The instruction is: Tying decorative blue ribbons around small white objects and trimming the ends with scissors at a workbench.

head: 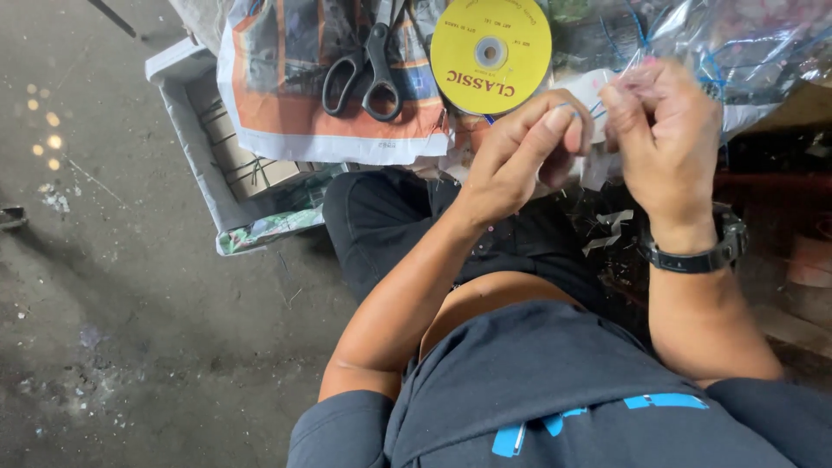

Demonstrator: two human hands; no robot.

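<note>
My left hand (pixel 524 152) and my right hand (pixel 663 130) are held close together above my lap, fingers pinched on a thin blue thread (pixel 598 108) and a small whitish piece (pixel 591 87) between them. The thread runs up toward a clear plastic bag (pixel 737 43) at the top right. A black watch (pixel 706 251) is on my right wrist. Just beyond my left hand lies a yellow disc-shaped spool (pixel 490 54). Black-handled scissors (pixel 368 65) rest on printed paper (pixel 277 95) to its left.
A white crate (pixel 195 130) with stacked items stands under the printed paper at the left. Grey concrete floor (pixel 130 303) spreads to the left. Small scraps of cut material (pixel 611 230) lie on my dark trousers. Dark clutter fills the right edge.
</note>
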